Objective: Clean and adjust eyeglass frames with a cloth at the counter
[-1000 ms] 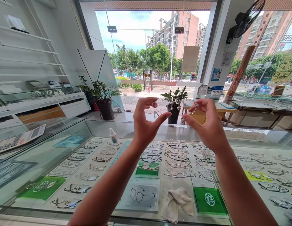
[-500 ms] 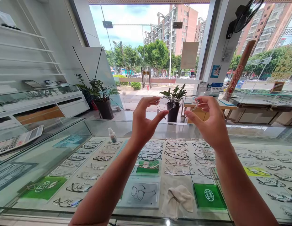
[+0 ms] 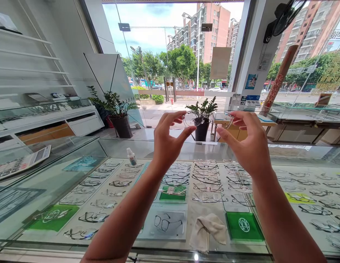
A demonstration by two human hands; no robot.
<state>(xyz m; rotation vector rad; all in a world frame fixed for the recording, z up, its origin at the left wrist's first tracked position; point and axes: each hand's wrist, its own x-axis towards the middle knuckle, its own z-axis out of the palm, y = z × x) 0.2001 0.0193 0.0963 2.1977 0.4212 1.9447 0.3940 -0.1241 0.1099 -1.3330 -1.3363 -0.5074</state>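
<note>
A pair of eyeglasses (image 3: 189, 123) with clear lenses is held up at arm's length above the glass counter, facing the window. My left hand (image 3: 168, 137) pinches its left side between thumb and fingers. My right hand (image 3: 246, 140) grips the right side, thumb below and fingers above. The thin frame is hard to make out against the bright background. Below the hands, a crumpled beige cloth (image 3: 209, 230) lies on the counter top, and a small white spray bottle (image 3: 131, 157) stands farther back to the left.
The glass display counter (image 3: 170, 252) shows many spectacle frames in rows, with green cards (image 3: 244, 225) and a picture panel (image 3: 165, 223) among them. Potted plants (image 3: 122, 126) stand beyond it by the glass door. At the left lies a calendar-like board (image 3: 24, 162).
My right hand has shifted slightly to the right with its side of the eyeglasses. My left hand stays nearly still, and the view has tilted a little.
</note>
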